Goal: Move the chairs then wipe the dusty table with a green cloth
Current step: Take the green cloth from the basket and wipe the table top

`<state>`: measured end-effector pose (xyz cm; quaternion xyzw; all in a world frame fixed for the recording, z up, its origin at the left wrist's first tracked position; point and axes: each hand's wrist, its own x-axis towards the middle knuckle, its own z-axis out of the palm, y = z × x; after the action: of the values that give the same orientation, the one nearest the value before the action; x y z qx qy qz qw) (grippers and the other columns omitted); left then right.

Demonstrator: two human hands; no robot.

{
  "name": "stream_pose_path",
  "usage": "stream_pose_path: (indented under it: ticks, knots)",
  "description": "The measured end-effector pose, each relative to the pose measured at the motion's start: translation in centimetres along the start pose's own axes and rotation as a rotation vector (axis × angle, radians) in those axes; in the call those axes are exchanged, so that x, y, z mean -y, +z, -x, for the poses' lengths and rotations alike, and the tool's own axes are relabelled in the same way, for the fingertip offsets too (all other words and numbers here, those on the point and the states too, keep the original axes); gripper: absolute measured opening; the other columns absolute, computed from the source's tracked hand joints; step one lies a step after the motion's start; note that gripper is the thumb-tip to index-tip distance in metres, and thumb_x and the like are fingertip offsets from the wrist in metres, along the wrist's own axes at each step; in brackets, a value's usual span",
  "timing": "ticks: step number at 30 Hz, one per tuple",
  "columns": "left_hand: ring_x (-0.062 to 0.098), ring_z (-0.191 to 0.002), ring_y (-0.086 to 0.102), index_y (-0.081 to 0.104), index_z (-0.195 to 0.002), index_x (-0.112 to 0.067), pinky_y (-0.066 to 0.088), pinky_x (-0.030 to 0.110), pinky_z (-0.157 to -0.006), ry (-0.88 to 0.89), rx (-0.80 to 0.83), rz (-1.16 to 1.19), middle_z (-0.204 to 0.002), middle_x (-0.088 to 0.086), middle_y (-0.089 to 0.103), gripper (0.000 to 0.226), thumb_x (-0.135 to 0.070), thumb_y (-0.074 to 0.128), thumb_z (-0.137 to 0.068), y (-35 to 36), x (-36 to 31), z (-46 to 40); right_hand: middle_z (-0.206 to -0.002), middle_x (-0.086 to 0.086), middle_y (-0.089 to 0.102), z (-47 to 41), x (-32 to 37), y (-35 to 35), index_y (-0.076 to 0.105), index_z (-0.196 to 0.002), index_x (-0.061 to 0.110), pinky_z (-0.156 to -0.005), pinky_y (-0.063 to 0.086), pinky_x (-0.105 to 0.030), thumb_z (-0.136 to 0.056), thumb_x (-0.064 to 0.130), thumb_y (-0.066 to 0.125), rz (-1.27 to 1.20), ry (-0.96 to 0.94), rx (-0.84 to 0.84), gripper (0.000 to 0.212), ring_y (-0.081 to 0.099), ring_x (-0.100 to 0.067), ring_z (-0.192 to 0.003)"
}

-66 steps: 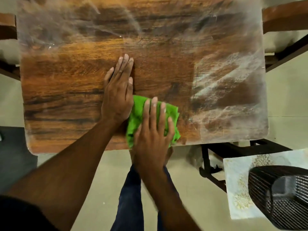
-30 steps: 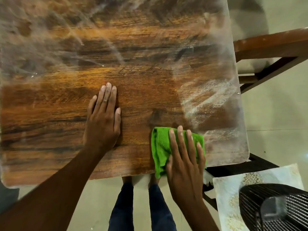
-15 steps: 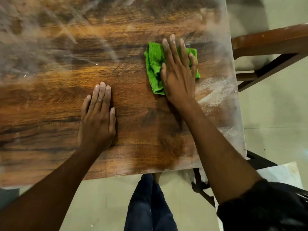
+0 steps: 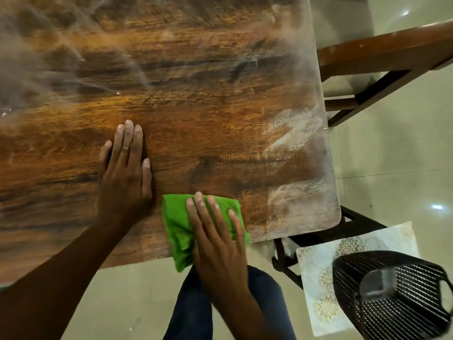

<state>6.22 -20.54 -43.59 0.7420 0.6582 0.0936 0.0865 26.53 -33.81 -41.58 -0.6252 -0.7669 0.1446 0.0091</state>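
The right hand (image 4: 215,238) lay flat on the green cloth (image 4: 180,231), its 4 fingers straight and spread, pressing the folded cloth down at the near edge of the wooden table (image 4: 196,99), with a corner of the cloth hanging off that edge below the palm. Just to its left, not touching the cloth, the left hand (image 4: 125,173) rested palm-down with straight fingers on bare wood, gripping nothing, seemingly as a brace. To the right of the cloth hand, pale dust patches (image 4: 291,133) covered the table's right margin and near corner, and a hazy film lay across the far side beyond both hands. Further right stood a wooden chair (image 4: 382,57), clear of the table, and a black slatted basket (image 4: 392,298) on the floor. The wiping step looked to be in hand and roughly half done; the next move probably called for sliding the pressed cloth rightward over the dusty corner.
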Motion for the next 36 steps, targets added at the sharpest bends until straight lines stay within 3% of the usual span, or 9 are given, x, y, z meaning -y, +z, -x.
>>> stream_pose_path:
  ticks: [6,10,16,20,26,30,34,36]
  knots:
    - [0.025,-0.166,0.010,0.020,-0.168,-0.003,0.018,0.054,-0.131,-0.008,-0.018,0.005,-0.177,0.014,0.016,0.062,-0.025,0.029,-0.110,0.3,-0.2,0.1,-0.178,0.006,0.011,-0.1,-8.1,-2.3,0.016,-0.170,0.026,-0.126,0.028,-0.053,-0.101,0.019,0.046,0.012,0.240,-0.091,0.075,0.012,-0.017,-0.164]
    - [0.025,-0.166,0.012,0.020,-0.168,-0.004,0.019,0.054,-0.131,-0.008,-0.035,0.002,-0.177,0.013,0.016,0.062,-0.025,0.029,-0.110,0.2,-0.1,-0.3,-0.178,0.003,0.007,-9.6,-9.8,-3.7,0.012,-0.170,0.024,-0.131,0.013,-0.050,-0.106,0.026,0.038,-0.026,0.149,-0.163,0.069,0.003,-0.016,-0.165]
    - [0.023,-0.165,0.012,0.023,-0.168,-0.006,0.018,0.052,-0.131,-0.016,-0.043,0.008,-0.176,0.014,0.019,0.061,-0.025,0.031,-0.111,0.4,-0.5,0.1,-0.177,-0.002,0.016,-24.2,-12.4,-5.5,0.019,-0.169,0.022,-0.131,0.011,-0.049,-0.105,0.026,0.032,0.035,0.061,-0.261,0.066,0.012,-0.022,-0.164]
    - [0.021,-0.166,0.010,0.021,-0.169,-0.008,0.015,0.049,-0.132,-0.027,-0.023,-0.008,-0.177,0.012,0.017,0.062,-0.028,0.029,-0.111,0.4,-0.5,0.2,-0.177,-0.001,0.018,-20.1,-12.9,-4.4,0.023,-0.169,0.020,-0.131,0.012,-0.053,-0.108,0.025,0.035,0.057,-0.028,-0.244,0.062,0.013,-0.021,-0.164]
    - [0.022,-0.166,0.009,0.019,-0.169,-0.009,0.012,0.047,-0.132,-0.036,-0.011,-0.008,-0.177,0.012,0.016,0.062,-0.029,0.027,-0.111,0.2,-0.9,0.2,-0.178,0.003,0.008,-4.6,-12.6,-3.4,0.015,-0.170,0.023,-0.131,0.012,-0.054,-0.103,0.021,0.046,-0.034,0.046,-0.113,0.074,0.003,-0.017,-0.165]
    - [0.021,-0.166,0.008,0.018,-0.170,-0.011,0.011,0.047,-0.133,-0.054,0.003,-0.015,-0.178,0.011,0.015,0.063,-0.030,0.027,-0.111,0.3,-0.8,0.1,-0.178,0.004,0.010,3.7,-11.9,-1.9,0.019,-0.169,0.023,-0.129,0.019,-0.055,-0.094,0.017,0.058,0.015,0.071,-0.057,0.085,0.009,-0.018,-0.164]
    - [0.021,-0.166,0.007,0.017,-0.170,-0.012,0.012,0.051,-0.133,-0.037,-0.002,-0.007,-0.178,0.011,0.014,0.063,-0.031,0.027,-0.111,0.6,-0.5,0.1,-0.177,0.003,0.016,3.6,-9.7,-1.1,0.023,-0.169,0.024,-0.128,0.020,-0.056,-0.106,0.030,0.045,-0.015,0.090,-0.094,0.066,0.013,-0.020,-0.164]
    - [0.022,-0.166,0.009,0.018,-0.170,-0.011,0.014,0.052,-0.132,-0.031,-0.016,-0.009,-0.177,0.012,0.015,0.063,-0.028,0.028,-0.110,0.7,-0.5,0.1,-0.178,0.001,0.012,1.8,-7.6,-0.8,0.019,-0.169,0.022,-0.130,0.016,-0.054,-0.109,0.036,0.041,-0.030,0.015,-0.085,0.065,0.010,-0.023,-0.164]
